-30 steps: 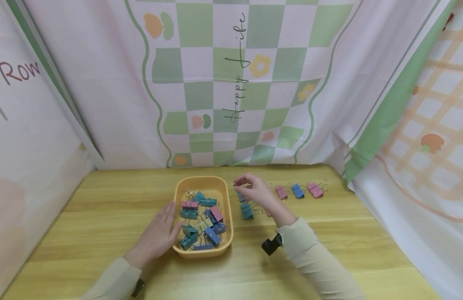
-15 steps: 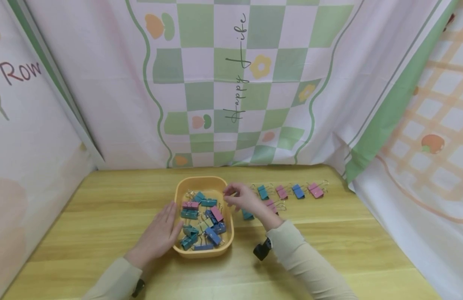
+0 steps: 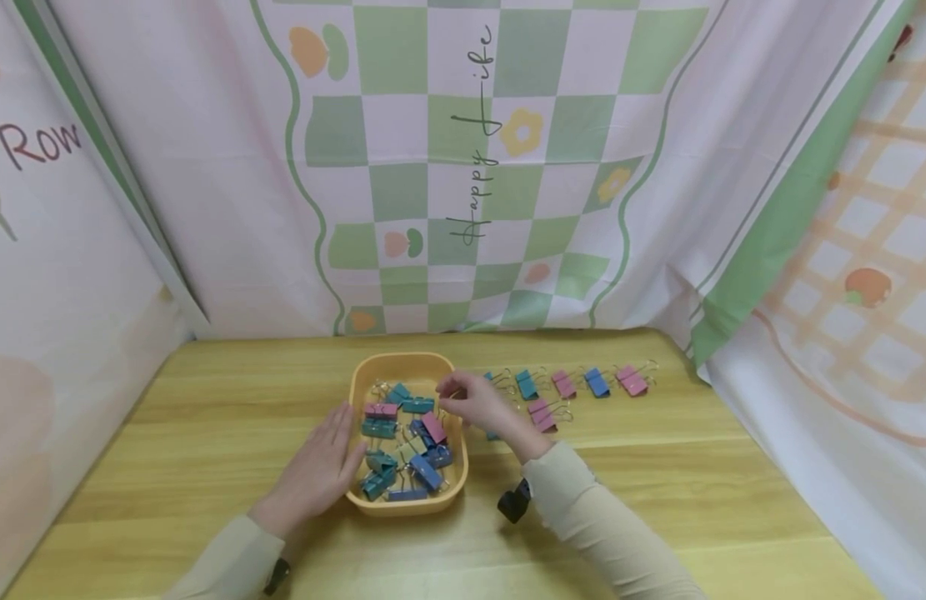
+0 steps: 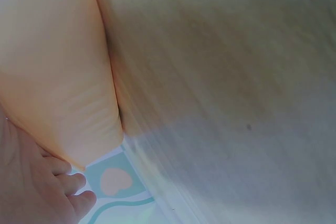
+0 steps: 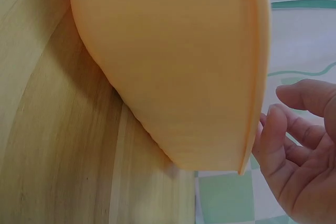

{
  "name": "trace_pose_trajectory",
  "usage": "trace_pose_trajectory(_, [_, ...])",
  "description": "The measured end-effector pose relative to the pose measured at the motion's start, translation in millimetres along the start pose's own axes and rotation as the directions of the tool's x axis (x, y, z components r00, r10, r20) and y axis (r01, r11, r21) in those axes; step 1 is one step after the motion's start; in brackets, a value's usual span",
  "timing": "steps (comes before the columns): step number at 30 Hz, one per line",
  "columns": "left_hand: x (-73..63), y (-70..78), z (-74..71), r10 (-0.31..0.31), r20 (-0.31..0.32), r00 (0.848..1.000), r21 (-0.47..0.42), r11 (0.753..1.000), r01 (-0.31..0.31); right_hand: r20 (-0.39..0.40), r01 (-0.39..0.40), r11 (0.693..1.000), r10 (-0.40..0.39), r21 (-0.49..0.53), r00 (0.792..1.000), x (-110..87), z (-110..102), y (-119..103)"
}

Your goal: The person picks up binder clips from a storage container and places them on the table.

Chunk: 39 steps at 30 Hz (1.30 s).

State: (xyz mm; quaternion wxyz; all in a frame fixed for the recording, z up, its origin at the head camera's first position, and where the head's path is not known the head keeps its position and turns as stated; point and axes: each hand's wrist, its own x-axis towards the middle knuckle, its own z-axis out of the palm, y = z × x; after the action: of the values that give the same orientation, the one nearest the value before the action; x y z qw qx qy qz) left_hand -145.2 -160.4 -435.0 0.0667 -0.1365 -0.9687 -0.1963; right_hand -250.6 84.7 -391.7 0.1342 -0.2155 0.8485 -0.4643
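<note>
An orange-yellow plastic basket (image 3: 463, 492) holds several binder clips in teal, pink, blue and pale yellow. My left hand (image 3: 312, 467) lies along its left wall, fingers extended and thumb at the rim. In the left wrist view, fingers (image 4: 73, 182) touch the wall's edge. Over the basket's right rim hovers my right hand (image 3: 478, 408), its fingers loosely bent. The right wrist view shows that hand (image 5: 304, 150) beside the rim, thumb and index finger apart, nothing visible between them. A pink binder clip (image 3: 433, 427) inside the basket lies just below its fingertips.
Right of the basket, binder clips lie in a row: teal (image 3: 526, 384), pink (image 3: 563, 384), blue (image 3: 597, 382) and pink (image 3: 631, 380). Another pink clip (image 3: 542, 415) starts a nearer row. My right hand partly hides other teal clips. A printed curtain (image 3: 463, 275) borders the wooden table (image 3: 245, 400).
My right hand has moved left from above the clips on the table to the basket's right rim, uncovering clips in the rows. My left hand has stayed in place.
</note>
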Motion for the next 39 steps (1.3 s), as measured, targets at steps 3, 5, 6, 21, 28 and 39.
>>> trace_pose_trajectory(3, [0.1, -0.1, 0.2, -0.002, 0.003, 1.0, 0.0, 1.0, 0.002, -0.003, 0.025, 0.999, -0.025, -0.037, 1.0, 1.1, 2.9, -0.8])
trace_pose_trajectory(5, [0.3, -0.3, 0.5, -0.003, 0.004, 1.0, 0.002, 1.0, 0.003, -0.007, 0.039, 0.997, -0.039, -0.068, 0.999, 1.6, 4.9, -1.7])
trace_pose_trajectory(6, [0.3, -0.4, 0.6, -0.004, 0.005, 1.0, 0.002, 1.0, 0.004, -0.009, 0.047, 0.995, -0.048, -0.085, 0.999, 2.1, 5.8, -1.7])
trace_pose_trajectory(21, [-0.1, -0.6, 1.2, -0.013, 0.007, 1.0, 0.002, 1.0, 0.013, 0.04, 0.045, 0.985, -0.039, -0.166, 0.998, 9.2, 14.9, -1.1])
trace_pose_trajectory(28, [0.4, -1.0, 1.1, -0.014, 0.014, 1.0, 0.0, 1.0, 0.014, 0.062, 0.043, 0.984, -0.032, -0.173, 0.998, 9.8, 16.3, -0.9])
trace_pose_trajectory(39, [-0.1, -0.4, 0.2, -0.006, 0.004, 1.0, -0.001, 1.0, 0.006, 0.036, 0.052, 0.981, -0.047, -0.188, 0.998, 7.1, 17.0, -0.6])
